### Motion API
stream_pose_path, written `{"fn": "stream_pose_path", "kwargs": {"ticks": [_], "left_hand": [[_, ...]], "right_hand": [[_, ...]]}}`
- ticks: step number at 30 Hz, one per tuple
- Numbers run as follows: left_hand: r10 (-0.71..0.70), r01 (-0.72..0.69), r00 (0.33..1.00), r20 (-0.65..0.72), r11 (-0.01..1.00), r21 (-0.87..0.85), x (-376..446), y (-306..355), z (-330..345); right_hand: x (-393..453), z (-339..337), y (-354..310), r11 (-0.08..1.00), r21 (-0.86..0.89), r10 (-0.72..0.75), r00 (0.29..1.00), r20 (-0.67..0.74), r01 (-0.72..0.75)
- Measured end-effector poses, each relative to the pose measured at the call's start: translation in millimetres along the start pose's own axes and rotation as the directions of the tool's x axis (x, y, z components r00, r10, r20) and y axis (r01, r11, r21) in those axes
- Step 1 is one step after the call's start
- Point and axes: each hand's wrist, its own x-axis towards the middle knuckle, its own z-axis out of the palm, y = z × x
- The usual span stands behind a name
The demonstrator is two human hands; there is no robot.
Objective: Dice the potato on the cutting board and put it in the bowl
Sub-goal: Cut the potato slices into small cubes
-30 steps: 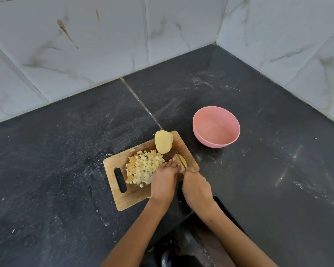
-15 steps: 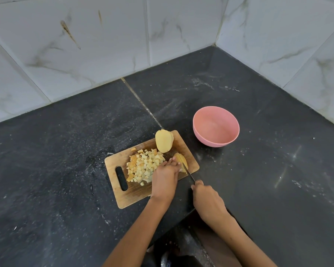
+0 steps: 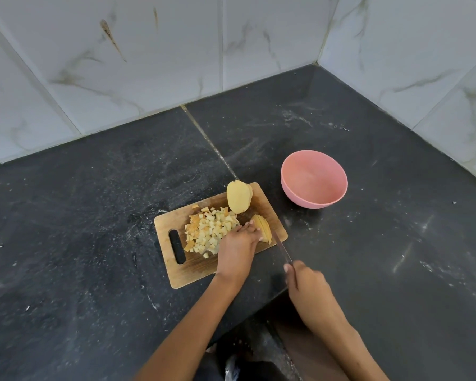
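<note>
While the view goes from left to right, these things show:

Bench [image 3: 66, 243]: dark stone with pale dust marks; it meets the white marble tiled walls [image 3: 149, 64] at the far side and at the right.
Cutting board [image 3: 176, 221]: wooden, lying flat on the bench near the front edge; its handle slot is at the left end.
Diced potato [image 3: 208, 229]: a heap of small pale cubes on the middle of the board, some with an orange tint; none of it is in the bowl.
Half potato [image 3: 239, 196]: uncut, at the far right corner of the board, just beside the heap.
Left hand [image 3: 238, 243]: its fingers are curled down on the sliced potato piece [image 3: 264, 229] and hold it on the right end of the board; the wrist covers the near edge of the heap.
Knife [image 3: 282, 248]: thin blade, lying slanted; its tip is at the right side of the sliced piece; if it touches the piece, I cannot tell.
Right hand [image 3: 307, 284]: closed around the knife handle, above the front edge of the bench, apart from the board.
Bowl [image 3: 289, 188]: pink, upright on the bench, to the right of the board and not touching it; nothing is visible inside.
</note>
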Motion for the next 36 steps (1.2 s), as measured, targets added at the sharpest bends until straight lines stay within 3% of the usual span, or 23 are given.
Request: {"fn": "stream_pose_path", "kwargs": {"ticks": [6,19,28,36], "left_hand": [[-0.026,0.027,0.999,0.020,0.999,-0.046,-1,-2,-1],[-0.029,0.030,0.999,0.037,0.999,-0.025,-1,-4,1],[-0.039,0.038,0.997,0.061,0.999,0.015,0,-1,2],[-0.058,0.057,0.997,0.047,0.998,0.020,-4,5,-1]], "right_hand": [[38,8,-25,0.999,0.013,-0.045,0.996,-0.072,0.046],[52,16,-28,0.996,-0.077,-0.041,0.998,-0.037,0.038],[51,19,-42,0.969,-0.246,0.023,0.999,-0.027,-0.029],[62,6,-43,0.971,-0.238,0.020,1.000,0.023,-0.014]]}}
